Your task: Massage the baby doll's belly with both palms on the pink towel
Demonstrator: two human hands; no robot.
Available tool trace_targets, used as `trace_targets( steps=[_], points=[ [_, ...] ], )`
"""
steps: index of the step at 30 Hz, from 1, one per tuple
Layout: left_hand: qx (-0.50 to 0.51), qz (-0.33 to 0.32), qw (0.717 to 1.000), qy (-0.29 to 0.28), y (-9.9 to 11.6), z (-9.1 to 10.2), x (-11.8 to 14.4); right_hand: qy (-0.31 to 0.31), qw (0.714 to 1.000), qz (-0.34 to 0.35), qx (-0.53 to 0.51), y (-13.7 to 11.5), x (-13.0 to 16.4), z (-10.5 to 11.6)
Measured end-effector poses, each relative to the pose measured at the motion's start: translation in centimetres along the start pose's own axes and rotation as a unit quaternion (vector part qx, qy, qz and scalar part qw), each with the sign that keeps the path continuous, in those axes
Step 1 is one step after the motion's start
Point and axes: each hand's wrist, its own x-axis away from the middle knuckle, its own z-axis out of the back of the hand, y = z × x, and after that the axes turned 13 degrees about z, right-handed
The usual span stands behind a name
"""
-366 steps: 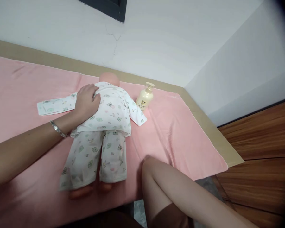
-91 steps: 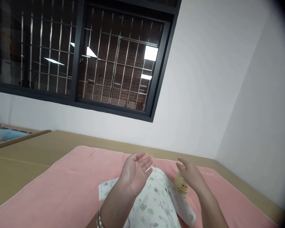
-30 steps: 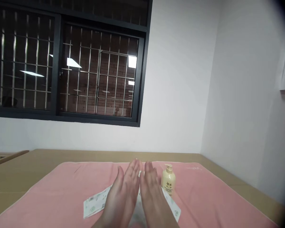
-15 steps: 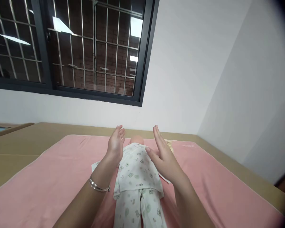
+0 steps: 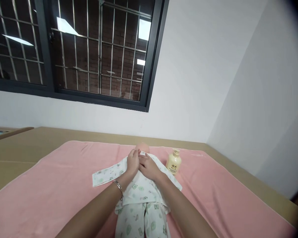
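Both my hands now lie flat on the upper back of the doll (image 5: 139, 188), where half a second ago they were raised above it with a gap between them. My left hand (image 5: 133, 162) rests palm down with the fingers stretched loosely toward the doll's head (image 5: 142, 147), gripping nothing. My right hand (image 5: 148, 167) lies just beside it, also spread and pressing on the printed top, and the two touch along their inner edges. The bracelet (image 5: 118, 186) sits on my left wrist, over the doll's side.

The doll lies face down along the middle of the pink blanket (image 5: 52, 185), head toward the far edge of the bed (image 5: 27, 145), legs running toward me and out of the bottom of the view. It is in the same place as before. One empty sleeve (image 5: 106, 173) stretches out flat to the left across the blanket.

The cream pump bottle (image 5: 173, 162) stands upright just right of the doll's shoulder, near the far edge of the blanket. My right hand hid most of it a moment ago; now it shows whole, apart from both hands.

The barred window (image 5: 72, 49) is in the wall behind the bed.
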Motion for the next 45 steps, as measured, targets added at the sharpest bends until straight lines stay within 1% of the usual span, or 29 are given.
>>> trace_targets(
  steps=[2, 4, 6, 7, 8, 9, 11, 13, 14, 15, 16, 19, 20, 22, 24, 26, 28, 30, 32, 35, 37, 39, 42, 45],
  points=[
    [-0.025, -0.022, 0.999, 0.012, -0.5, 0.1, 0.4, -0.014, 0.999, -0.046, 0.011, 1.0, 0.2, 0.0],
    [-0.035, -0.033, 0.999, 0.021, -0.8, 0.2, 0.8, -0.018, 0.991, -0.129, 0.038, 1.3, 0.6, -0.5],
    [-0.037, -0.038, 0.998, 0.030, -0.9, 0.4, 1.1, -0.011, 0.975, -0.209, 0.078, 0.7, 1.0, -1.5],
    [-0.038, -0.042, 0.998, 0.034, -0.8, 0.4, 1.3, -0.007, 0.968, -0.233, 0.097, 0.2, 1.1, -2.0],
    [-0.038, -0.047, 0.998, 0.034, -0.8, 0.4, 1.5, -0.007, 0.964, -0.240, 0.111, -0.4, 1.2, -2.4],
    [-0.037, -0.053, 0.997, 0.032, -0.7, 0.5, 1.6, -0.009, 0.966, -0.231, 0.117, -0.9, 1.2, -2.6],
    [-0.036, -0.065, 0.997, 0.027, -0.6, 0.5, 1.9, -0.025, 0.980, -0.169, 0.100, -1.3, 1.1, -2.5],
    [-0.047, -0.072, 0.996, 0.028, -0.6, 0.5, 2.1, -0.036, 0.993, -0.091, 0.058, -0.6, 1.1, -1.8],
    [-0.057, -0.074, 0.995, 0.028, -0.7, 0.5, 2.1, -0.035, 0.996, -0.070, 0.038, 0.1, 1.0, -1.4],
    [-0.072, -0.077, 0.994, 0.027, -0.9, 0.5, 2.1, -0.028, 0.997, -0.068, 0.024, 0.9, 1.1, -1.1],
    [-0.093, -0.082, 0.992, 0.024, -1.1, 0.6, 2.1, -0.016, 0.996, -0.087, 0.018, 1.7, 1.2, -0.9],
    [-0.192, -0.114, 0.975, 0.015, -1.8, 0.7, 1.9, 0.022, 0.978, -0.199, 0.054, 3.1, 1.5, -1.1],
    [-0.235, -0.122, 0.964, 0.013, -2.0, 0.7, 1.8, 0.028, 0.970, -0.228, 0.077, 3.0, 1.6, -1.3],
    [-0.317, -0.122, 0.940, 0.006, -2.1, 0.7, 1.6, 0.026, 0.960, -0.253, 0.121, 2.1, 1.7, -1.7],
    [-0.380, -0.111, 0.918, -0.005, -2.1, 0.8, 1.2, 0.016, 0.956, -0.250, 0.152, 0.6, 1.6, -2.0],
    [-0.417, -0.106, 0.903, -0.009, -1.9, 0.9, 0.9, 0.001, 0.955, -0.242, 0.169, -1.0, 1.5, -2.2],
    [-0.434, -0.104, 0.895, -0.009, -1.6, 1.1, 0.6, -0.013, 0.955, -0.237, 0.176, -2.2, 1.4, -2.4],
    [-0.446, -0.109, 0.888, -0.012, -1.4, 1.2, 0.6, -0.016, 0.959, -0.228, 0.170, -2.4, 1.4, -2.5],
    [-0.463, -0.124, 0.877, -0.017, -1.3, 1.4, 0.9, -0.003, 0.966, -0.214, 0.149, -1.7, 1.5, -2.4],
    [-0.489, -0.157, 0.858, -0.013, -1.1, 1.4, 1.7, 0.013, 0.975, -0.198, 0.099, 0.6, 1.7, -2.1],
    [-0.497, -0.181, 0.849, -0.004, -1.0, 1.5, 2.3, 0.005, 0.976, -0.206, 0.070, 2.3, 1.8, -1.9],
    [-0.497, -0.199, 0.845, 0.005, -1.1, 1.5, 2.8, -0.003, 0.973, -0.222, 0.058, 3.3, 2.0, -1.8],
    [-0.489, -0.200, 0.849, 0.015, -1.2, 1.6, 3.0, -0.001, 0.970, -0.230, 0.079, 3.4, 2.1, -1.9],
    [-0.490, -0.165, 0.856, 0.019, -1.5, 1.6, 2.5, 0.009, 0.968, -0.213, 0.131, 2.3, 2.2, -1.9]
  ],
)
